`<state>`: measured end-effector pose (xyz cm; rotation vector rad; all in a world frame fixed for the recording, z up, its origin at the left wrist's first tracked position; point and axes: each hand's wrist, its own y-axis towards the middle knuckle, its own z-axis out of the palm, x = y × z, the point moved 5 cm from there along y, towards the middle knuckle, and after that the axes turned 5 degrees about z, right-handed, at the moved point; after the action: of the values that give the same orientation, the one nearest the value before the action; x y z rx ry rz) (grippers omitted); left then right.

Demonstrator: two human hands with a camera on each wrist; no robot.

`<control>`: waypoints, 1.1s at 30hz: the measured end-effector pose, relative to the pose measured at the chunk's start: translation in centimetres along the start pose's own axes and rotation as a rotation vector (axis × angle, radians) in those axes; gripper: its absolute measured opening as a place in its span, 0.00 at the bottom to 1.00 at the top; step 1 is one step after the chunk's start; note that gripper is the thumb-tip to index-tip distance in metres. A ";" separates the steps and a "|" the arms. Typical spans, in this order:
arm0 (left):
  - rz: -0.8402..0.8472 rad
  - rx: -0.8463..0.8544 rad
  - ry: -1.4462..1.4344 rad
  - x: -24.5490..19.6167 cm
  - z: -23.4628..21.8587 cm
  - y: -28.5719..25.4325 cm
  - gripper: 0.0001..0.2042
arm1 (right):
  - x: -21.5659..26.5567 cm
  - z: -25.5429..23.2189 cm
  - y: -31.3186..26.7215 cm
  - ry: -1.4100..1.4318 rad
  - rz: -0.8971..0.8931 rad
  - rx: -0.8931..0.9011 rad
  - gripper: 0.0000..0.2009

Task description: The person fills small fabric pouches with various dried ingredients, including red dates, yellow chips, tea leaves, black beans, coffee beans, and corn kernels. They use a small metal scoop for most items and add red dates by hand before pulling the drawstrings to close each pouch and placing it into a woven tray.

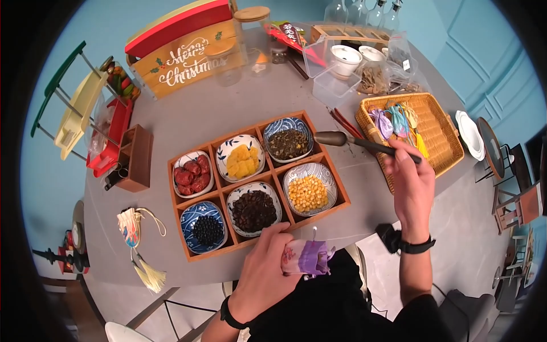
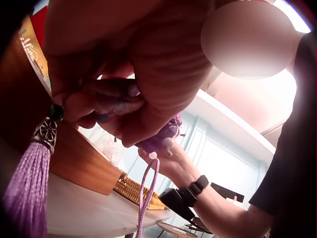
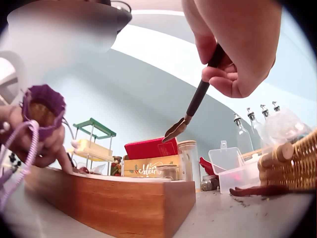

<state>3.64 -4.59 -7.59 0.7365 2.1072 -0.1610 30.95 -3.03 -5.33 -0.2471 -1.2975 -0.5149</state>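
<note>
My left hand (image 1: 263,277) grips a small purple drawstring pouch (image 1: 310,259) close by the near edge of a divided wooden box (image 1: 239,249). In the right wrist view the pouch mouth (image 3: 44,106) gapes open, and a lilac tassel (image 2: 28,173) hangs from it in the left wrist view. My right hand (image 1: 411,185) holds a small scoop (image 1: 376,146) by its black handle, its metal blade beside the bowl of dried dark leaves (image 1: 289,143). Other bowls hold corn kernels (image 1: 307,194), dark dried fruit (image 1: 253,211), black beans (image 1: 208,230), yellow pieces (image 1: 243,161) and red dates (image 1: 192,175).
A wicker basket (image 1: 447,139) with several small pouches stands at the right. Left of the box lies a tasselled pouch (image 1: 130,228). Behind are a Christmas crate (image 1: 188,62), glass jars, a clear plastic box (image 1: 333,85) and white cups (image 1: 346,60).
</note>
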 end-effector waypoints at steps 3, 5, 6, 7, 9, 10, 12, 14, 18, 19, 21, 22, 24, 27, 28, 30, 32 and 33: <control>-0.015 0.011 -0.030 0.0 0.0 -0.8 0.25 | -0.1 2.2 2.9 -0.241 0.031 0.134 0.12; -0.018 0.020 -0.041 0.0 0.0 -1.4 0.25 | -0.7 3.3 4.1 -0.320 0.038 0.232 0.12; -0.028 0.019 -0.069 0.1 0.0 -1.8 0.25 | -1.0 3.9 4.5 -0.385 0.030 0.270 0.12; -0.039 0.019 -0.096 0.2 0.0 -2.1 0.25 | -1.4 4.4 4.8 -0.448 0.022 0.308 0.12; -0.052 0.032 -0.099 -0.1 -0.2 -2.6 0.26 | -1.8 4.6 5.2 -0.473 0.000 0.328 0.12; -0.091 0.042 -0.126 -0.2 -0.3 -2.8 0.24 | -2.0 4.7 5.2 -0.518 0.005 0.369 0.12; -0.129 0.052 -0.152 0.0 -0.5 -3.0 0.23 | -2.2 4.9 5.0 -0.562 0.009 0.409 0.12; -0.123 0.001 -0.371 0.2 -1.0 -3.2 0.23 | -2.3 4.9 4.6 -0.551 0.011 0.425 0.12; -0.235 -0.184 -0.637 0.3 -3.2 -3.3 0.27 | -3.1 4.6 4.5 -0.466 0.166 0.326 0.12; -0.128 -0.202 -0.626 1.3 -4.1 -3.3 0.26 | -3.7 4.7 4.4 -0.411 0.220 0.303 0.11; -0.200 -0.351 -0.676 2.7 -4.7 -3.6 0.25 | -4.6 4.7 4.2 -0.356 0.274 0.277 0.11; -0.198 -0.351 -0.674 2.7 -5.1 -3.7 0.25 | -5.1 4.6 4.1 -0.304 0.312 0.244 0.11; -0.257 -0.498 -0.996 3.0 -5.9 -4.1 0.24 | -5.7 4.5 4.0 -0.250 0.347 0.215 0.11; -0.347 -0.442 -0.889 3.0 -6.8 -3.5 0.25 | -5.9 4.2 4.1 -0.208 0.323 0.176 0.11; -0.325 -0.413 -0.887 3.8 -6.7 -3.4 0.28 | -6.1 4.6 4.0 -0.189 0.314 0.177 0.11; -0.337 -0.397 -0.843 3.6 -6.8 -3.4 0.29 | -6.2 4.6 3.9 -0.165 0.301 0.178 0.11; -0.319 -0.272 -0.576 3.6 -7.5 -3.0 0.30 | -6.2 4.2 4.2 -0.162 0.321 0.171 0.11; -0.316 -0.274 -0.574 3.3 -7.5 -2.6 0.30 | -6.3 4.3 4.3 -0.160 0.318 0.172 0.11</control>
<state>-4.56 -2.43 -5.98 0.1574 1.6316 -0.2200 28.29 4.04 -9.76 -0.3487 -1.4165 -0.1136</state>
